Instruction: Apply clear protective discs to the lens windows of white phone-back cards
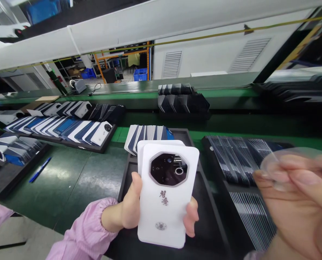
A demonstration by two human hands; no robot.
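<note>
White cover [164, 202] held at frame centre, camera window up; left hand [128, 211] fingers clamped on edges. Second cover edge seen behind it: two in hand. Right hand [299, 206], blurred at right edge, fingers pinched on clear film [274, 169]. Centre tray [204, 216] mostly bare, one short row [147, 137] stood at far end; judged well short of full. Right tray [239, 159] packed. At least five trays counted; one pen [40, 169] on tabletop [82, 177].

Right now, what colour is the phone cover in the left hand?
The cover is white with a black camera window; head view.
</note>
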